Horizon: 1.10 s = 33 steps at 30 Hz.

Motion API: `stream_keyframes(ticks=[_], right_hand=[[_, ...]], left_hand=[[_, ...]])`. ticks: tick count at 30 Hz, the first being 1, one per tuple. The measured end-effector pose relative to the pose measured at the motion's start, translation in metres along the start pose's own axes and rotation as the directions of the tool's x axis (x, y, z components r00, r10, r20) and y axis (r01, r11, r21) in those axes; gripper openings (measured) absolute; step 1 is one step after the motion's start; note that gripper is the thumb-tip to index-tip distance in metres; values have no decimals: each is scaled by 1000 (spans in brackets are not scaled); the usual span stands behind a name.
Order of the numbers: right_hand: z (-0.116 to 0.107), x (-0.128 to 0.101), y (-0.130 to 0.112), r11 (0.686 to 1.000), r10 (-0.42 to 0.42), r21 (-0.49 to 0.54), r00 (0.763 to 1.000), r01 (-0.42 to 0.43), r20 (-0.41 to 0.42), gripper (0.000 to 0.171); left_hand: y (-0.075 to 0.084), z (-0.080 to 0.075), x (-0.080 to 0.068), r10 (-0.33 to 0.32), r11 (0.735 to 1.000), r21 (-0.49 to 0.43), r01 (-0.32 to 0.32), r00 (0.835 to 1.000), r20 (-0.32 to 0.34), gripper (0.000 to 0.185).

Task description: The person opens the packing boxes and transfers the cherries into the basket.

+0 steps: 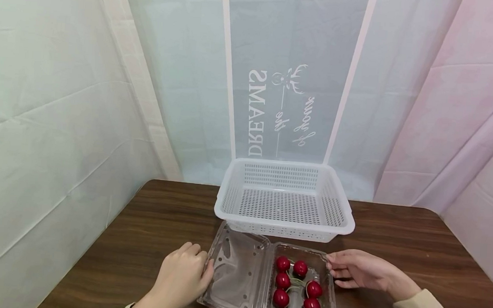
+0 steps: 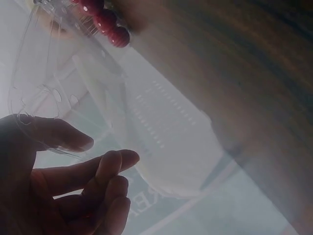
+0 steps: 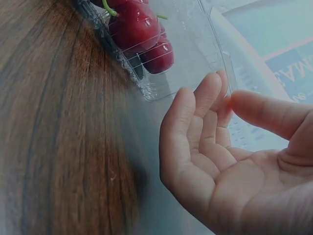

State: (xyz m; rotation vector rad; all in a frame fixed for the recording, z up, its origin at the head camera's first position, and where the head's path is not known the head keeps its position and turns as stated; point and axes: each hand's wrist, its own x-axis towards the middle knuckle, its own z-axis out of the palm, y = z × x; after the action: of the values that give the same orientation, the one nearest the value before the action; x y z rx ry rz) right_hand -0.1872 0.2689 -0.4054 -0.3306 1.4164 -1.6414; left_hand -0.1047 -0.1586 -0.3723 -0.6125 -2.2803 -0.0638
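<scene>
A clear plastic clamshell box lies unfolded on the table, its base at the right and its see-through lid at the left. Several red cherries with green stems sit in the base in two rough columns. My left hand pinches the lid's left edge between thumb and curled fingers. In the left wrist view, that edge runs between the thumb and forefinger. At the base's far right corner, my right hand pinches the rim with thumb and fingertips, as the right wrist view also shows.
A white perforated plastic basket stands right behind the box, close to its far edge. The dark wood table extends to both sides. Cloth curtains hang behind and at the sides, one printed with mirrored lettering.
</scene>
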Motion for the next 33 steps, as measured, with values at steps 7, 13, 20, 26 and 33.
stream_keyframes(ticks=[7, 13, 20, 26, 33], right_hand=[[-2, 8, -2, 1000, -2, -27, 999, 1, -40, 27], [0, 12, -3, 1000, -12, -18, 995, 10, -94, 26], [5, 11, -5, 998, -27, 55, 994, 33, -110, 27], [7, 10, -4, 992, -65, 96, 991, 76, -115, 24], [5, 10, -1, 986, -78, 135, 986, 98, -145, 23]], left_hand=[[-1, 3, -4, -17, 1000, 14, 17, 1000, 1, 32], [-3, 8, -4, -50, 998, 30, 49, 998, 48, 40], [-2, 15, -6, -80, 995, 63, 73, 990, 113, 40], [-1, 20, -5, -108, 993, 63, 99, 981, 161, 38], [0, 28, -4, -117, 993, 55, 107, 972, 203, 39]])
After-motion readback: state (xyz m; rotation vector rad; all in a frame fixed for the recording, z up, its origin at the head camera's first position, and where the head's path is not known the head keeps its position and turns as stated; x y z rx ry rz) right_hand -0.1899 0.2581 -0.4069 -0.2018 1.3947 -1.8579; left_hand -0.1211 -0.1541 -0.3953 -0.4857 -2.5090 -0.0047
